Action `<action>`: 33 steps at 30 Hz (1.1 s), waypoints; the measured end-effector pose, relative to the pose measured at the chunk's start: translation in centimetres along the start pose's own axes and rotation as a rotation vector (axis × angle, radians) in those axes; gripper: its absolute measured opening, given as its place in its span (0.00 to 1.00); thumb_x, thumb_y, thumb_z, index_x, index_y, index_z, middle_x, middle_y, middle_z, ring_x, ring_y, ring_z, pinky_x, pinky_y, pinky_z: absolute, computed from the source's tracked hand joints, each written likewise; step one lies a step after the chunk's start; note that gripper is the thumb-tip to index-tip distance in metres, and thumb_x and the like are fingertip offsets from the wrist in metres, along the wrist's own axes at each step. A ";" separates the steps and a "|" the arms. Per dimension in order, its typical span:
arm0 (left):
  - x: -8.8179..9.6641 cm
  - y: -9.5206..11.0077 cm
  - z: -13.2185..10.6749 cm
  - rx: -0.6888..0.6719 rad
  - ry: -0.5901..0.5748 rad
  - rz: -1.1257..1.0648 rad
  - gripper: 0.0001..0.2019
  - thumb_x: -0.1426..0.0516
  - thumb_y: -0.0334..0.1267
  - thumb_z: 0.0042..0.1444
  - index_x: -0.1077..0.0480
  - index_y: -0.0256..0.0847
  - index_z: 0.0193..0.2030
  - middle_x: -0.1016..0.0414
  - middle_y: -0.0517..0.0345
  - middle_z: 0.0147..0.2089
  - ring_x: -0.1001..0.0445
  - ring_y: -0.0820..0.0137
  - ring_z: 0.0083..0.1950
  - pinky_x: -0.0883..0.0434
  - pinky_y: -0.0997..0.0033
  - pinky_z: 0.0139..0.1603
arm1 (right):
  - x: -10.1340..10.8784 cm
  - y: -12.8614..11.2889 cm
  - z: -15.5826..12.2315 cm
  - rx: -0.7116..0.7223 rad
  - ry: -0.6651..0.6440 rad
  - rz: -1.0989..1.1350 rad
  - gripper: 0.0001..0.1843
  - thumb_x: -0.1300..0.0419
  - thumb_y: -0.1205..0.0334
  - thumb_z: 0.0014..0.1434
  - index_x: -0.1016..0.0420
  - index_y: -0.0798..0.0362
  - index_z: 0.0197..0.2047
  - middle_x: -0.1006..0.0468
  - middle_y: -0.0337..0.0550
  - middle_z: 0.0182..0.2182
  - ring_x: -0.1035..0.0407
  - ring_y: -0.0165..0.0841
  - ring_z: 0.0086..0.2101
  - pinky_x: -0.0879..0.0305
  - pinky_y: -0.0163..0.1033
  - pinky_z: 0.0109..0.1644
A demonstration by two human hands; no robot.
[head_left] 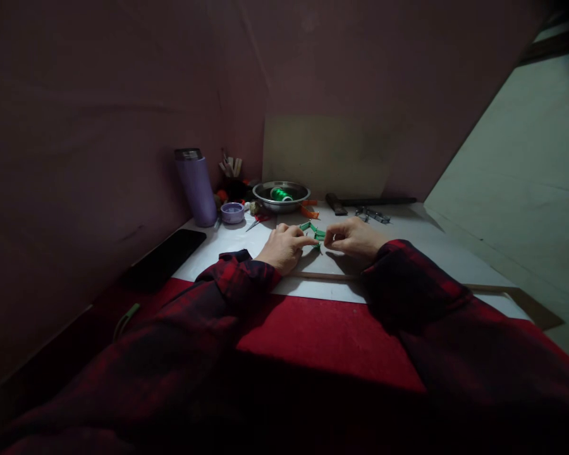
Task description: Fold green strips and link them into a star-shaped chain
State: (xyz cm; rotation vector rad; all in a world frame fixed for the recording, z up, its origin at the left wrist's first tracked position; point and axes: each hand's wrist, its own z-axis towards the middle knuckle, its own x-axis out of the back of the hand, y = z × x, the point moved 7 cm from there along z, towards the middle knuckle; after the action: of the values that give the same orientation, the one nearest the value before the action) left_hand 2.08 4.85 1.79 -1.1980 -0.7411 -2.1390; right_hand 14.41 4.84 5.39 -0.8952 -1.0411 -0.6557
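Green thread [306,225] runs around small upright nails on the white board, forming an angular outline. My left hand [284,248] rests on the board at the left of this outline, its index finger stretched out to the thread near a nail. Just to the right, my right hand [355,237] is closed in a pinch beside the green strands, which run toward its fingertips. The exact grip between thumb and finger is too small to see clearly. Behind the hands, a spool of green thread [281,194] lies in a metal bowl [262,201].
A purple tumbler [196,189] and a small purple cup [232,213] stand at the left, near red-handled scissors [258,220]. A black phone-like slab [165,258] lies closer. Behind my right hand are a hammer [336,204] and metal pieces [372,215]. Red cloth [313,335] covers the front.
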 end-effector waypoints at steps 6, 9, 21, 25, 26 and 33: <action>-0.1 0.0 0.1 0.005 0.002 0.003 0.20 0.49 0.29 0.55 0.26 0.54 0.49 0.29 0.55 0.47 0.39 0.64 0.47 0.36 0.60 0.50 | -0.1 -0.1 0.3 -0.038 0.117 -0.007 0.07 0.43 0.69 0.49 0.23 0.56 0.26 0.26 0.41 0.21 0.35 0.28 0.25 0.43 0.33 0.30; -0.1 0.0 0.1 0.000 0.012 0.008 0.19 0.49 0.30 0.56 0.26 0.54 0.49 0.29 0.55 0.47 0.38 0.64 0.47 0.35 0.60 0.50 | -0.2 -0.3 0.2 -0.005 0.175 0.019 0.07 0.43 0.69 0.49 0.24 0.56 0.25 0.27 0.40 0.20 0.37 0.27 0.23 0.44 0.33 0.29; -0.2 0.1 0.1 -0.003 -0.003 0.016 0.20 0.49 0.29 0.56 0.28 0.55 0.51 0.29 0.57 0.48 0.39 0.64 0.47 0.35 0.59 0.50 | 0.1 -1.5 -0.7 0.126 0.082 0.073 0.07 0.45 0.70 0.48 0.25 0.55 0.25 0.29 0.38 0.18 0.39 0.25 0.21 0.45 0.31 0.27; -0.1 0.1 0.0 0.006 -0.015 0.018 0.21 0.49 0.28 0.56 0.28 0.55 0.51 0.29 0.57 0.48 0.39 0.65 0.47 0.35 0.60 0.50 | 0.0 -1.1 -0.7 0.073 0.058 0.054 0.08 0.45 0.71 0.47 0.25 0.55 0.24 0.28 0.38 0.19 0.38 0.26 0.22 0.44 0.32 0.28; -0.1 0.1 0.0 0.009 -0.014 0.018 0.21 0.49 0.28 0.56 0.27 0.55 0.50 0.29 0.57 0.48 0.39 0.65 0.46 0.36 0.60 0.50 | 0.0 -0.9 -0.7 0.053 0.061 0.041 0.08 0.45 0.71 0.47 0.25 0.55 0.24 0.28 0.38 0.19 0.37 0.26 0.22 0.44 0.32 0.29; -0.1 0.2 0.1 0.006 -0.001 0.005 0.20 0.49 0.28 0.56 0.27 0.54 0.50 0.29 0.57 0.47 0.39 0.65 0.47 0.36 0.60 0.50 | -0.2 -0.1 -0.3 -0.002 0.145 -0.022 0.08 0.44 0.70 0.49 0.24 0.55 0.26 0.25 0.41 0.21 0.35 0.28 0.24 0.43 0.33 0.31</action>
State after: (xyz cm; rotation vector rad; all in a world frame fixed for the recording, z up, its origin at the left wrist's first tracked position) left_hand 2.28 4.78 1.80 -1.1968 -0.7439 -2.1306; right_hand 14.37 4.51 5.18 -0.8260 -0.9222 -0.7293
